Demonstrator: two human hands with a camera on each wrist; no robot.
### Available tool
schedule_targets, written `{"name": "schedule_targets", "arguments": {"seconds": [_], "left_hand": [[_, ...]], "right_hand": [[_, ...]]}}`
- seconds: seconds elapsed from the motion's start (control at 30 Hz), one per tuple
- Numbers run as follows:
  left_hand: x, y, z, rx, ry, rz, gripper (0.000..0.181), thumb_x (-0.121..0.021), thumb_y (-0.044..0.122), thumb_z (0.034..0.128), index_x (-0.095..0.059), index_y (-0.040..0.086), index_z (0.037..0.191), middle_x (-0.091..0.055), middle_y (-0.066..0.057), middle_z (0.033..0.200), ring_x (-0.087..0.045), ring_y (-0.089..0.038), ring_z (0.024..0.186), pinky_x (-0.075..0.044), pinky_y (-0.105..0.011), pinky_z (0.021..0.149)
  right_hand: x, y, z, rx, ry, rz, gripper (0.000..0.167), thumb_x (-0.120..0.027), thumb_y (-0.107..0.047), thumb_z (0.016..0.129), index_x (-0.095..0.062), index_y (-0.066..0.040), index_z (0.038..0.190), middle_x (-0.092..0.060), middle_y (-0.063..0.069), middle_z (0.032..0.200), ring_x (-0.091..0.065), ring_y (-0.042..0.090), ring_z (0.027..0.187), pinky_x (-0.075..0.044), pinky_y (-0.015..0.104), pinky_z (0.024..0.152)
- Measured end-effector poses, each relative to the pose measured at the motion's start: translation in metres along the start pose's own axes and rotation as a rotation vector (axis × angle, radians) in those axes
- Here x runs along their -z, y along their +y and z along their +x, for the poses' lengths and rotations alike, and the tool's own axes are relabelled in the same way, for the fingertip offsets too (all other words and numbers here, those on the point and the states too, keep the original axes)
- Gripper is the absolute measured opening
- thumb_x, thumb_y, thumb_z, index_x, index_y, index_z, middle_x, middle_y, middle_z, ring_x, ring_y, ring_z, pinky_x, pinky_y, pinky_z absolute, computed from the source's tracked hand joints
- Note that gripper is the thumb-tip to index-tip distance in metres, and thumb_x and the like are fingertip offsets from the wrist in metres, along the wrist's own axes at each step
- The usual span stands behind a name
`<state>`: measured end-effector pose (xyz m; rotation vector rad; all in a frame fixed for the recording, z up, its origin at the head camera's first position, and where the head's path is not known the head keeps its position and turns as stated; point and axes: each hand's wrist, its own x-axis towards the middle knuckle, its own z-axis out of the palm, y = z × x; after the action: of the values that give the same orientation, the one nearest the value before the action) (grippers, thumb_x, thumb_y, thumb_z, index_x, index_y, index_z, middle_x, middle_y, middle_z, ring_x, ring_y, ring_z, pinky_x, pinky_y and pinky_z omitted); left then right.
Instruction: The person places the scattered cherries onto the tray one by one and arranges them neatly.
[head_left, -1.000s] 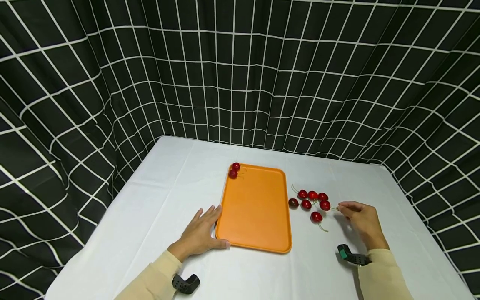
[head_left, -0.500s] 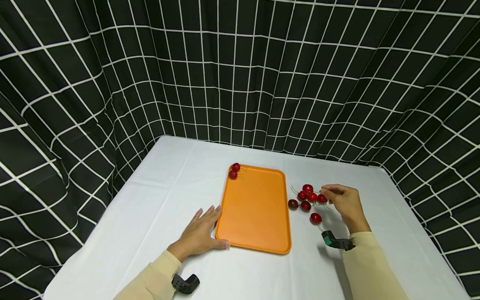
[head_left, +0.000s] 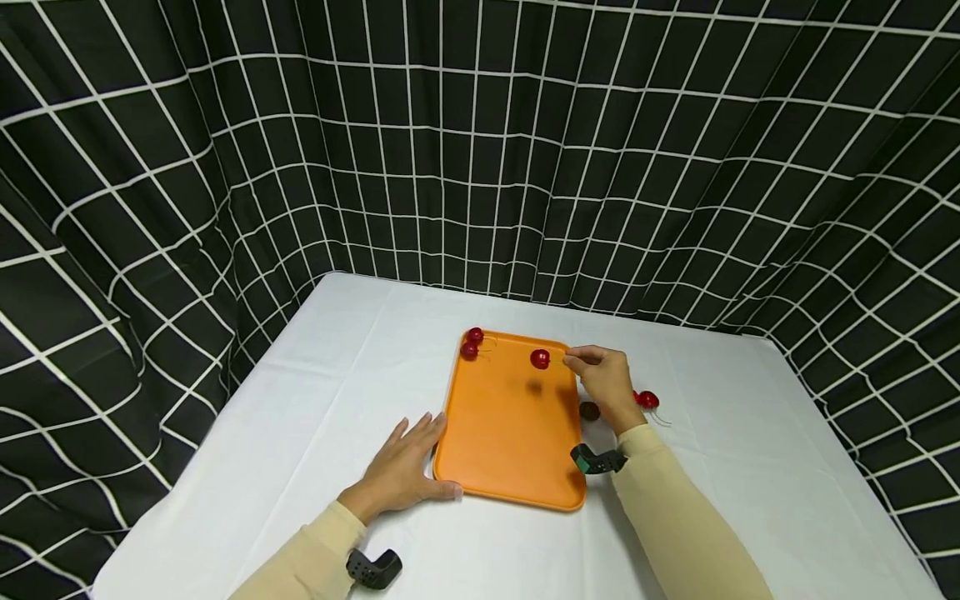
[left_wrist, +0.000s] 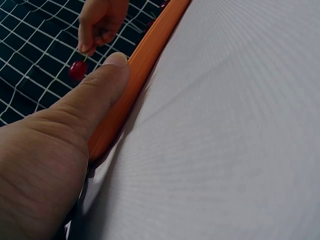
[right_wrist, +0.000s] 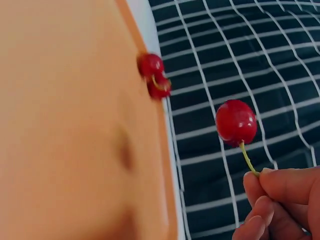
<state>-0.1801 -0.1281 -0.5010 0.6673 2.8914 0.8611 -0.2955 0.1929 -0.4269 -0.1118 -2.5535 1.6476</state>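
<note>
My right hand pinches the stem of a red cherry above the far right part of the orange tray. In the right wrist view the cherry hangs off the stem between thumb and finger of the hand. My left hand rests with spread fingers at the tray's near left corner; its thumb lies along the tray rim in the left wrist view. Two cherries touch each other in the tray's far left corner.
Right of the tray, a dark cherry and a red cherry show on the white table; my right hand and forearm cover others. A black curtain with white grid lines stands behind the table.
My right hand has lifted a cherry by its stem from the group on the right and carried it left over the tray. The left hand has stayed in place.
</note>
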Motion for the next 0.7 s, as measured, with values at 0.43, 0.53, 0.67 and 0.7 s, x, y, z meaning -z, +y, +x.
{"name": "schedule_targets", "arguments": {"seconds": [0.43,0.53,0.67,0.7], "left_hand": [[0.0,0.0,0.0,-0.007,0.011,0.013,0.115,-0.063,0.076,0.0689,-0.029,0.004,0.151,-0.027,-0.008,0.155,-0.018,-0.023,0.143,0.001,-0.043,0.116],[0.0,0.0,0.0,-0.006,0.011,0.011,0.115,-0.062,0.077,0.0685,-0.029,0.004,0.151,-0.027,-0.008,0.155,-0.019,-0.023,0.143,0.0,-0.043,0.116],[0.0,-0.001,0.0,-0.004,0.005,0.021,0.116,-0.06,0.079,0.0686,-0.029,0.005,0.151,-0.027,-0.008,0.155,-0.018,-0.023,0.143,0.0,-0.043,0.116],[0.0,-0.001,0.001,-0.003,0.004,0.023,0.116,-0.06,0.079,0.0686,-0.028,0.005,0.152,-0.027,-0.008,0.155,-0.018,-0.022,0.143,0.0,-0.043,0.116]], "right_hand": [[-0.066,-0.009,0.016,0.031,-0.064,0.033,0.019,-0.07,-0.01,0.089,-0.073,0.002,0.104,-0.071,0.008,0.094,-0.061,0.024,0.089,-0.051,0.034,0.077],[-0.08,-0.01,0.018,-0.008,-0.068,0.04,0.018,-0.07,-0.01,0.089,-0.073,0.001,0.103,-0.071,0.008,0.093,-0.059,0.023,0.086,-0.05,0.032,0.072],[-0.096,-0.009,0.021,-0.072,-0.082,0.023,0.014,-0.071,-0.011,0.088,-0.075,-0.003,0.099,-0.07,0.005,0.091,-0.057,0.022,0.081,-0.048,0.029,0.066],[-0.1,-0.009,0.022,-0.079,-0.085,0.017,0.013,-0.071,-0.011,0.088,-0.075,-0.004,0.098,-0.07,0.005,0.091,-0.056,0.023,0.081,-0.048,0.029,0.066]]}}
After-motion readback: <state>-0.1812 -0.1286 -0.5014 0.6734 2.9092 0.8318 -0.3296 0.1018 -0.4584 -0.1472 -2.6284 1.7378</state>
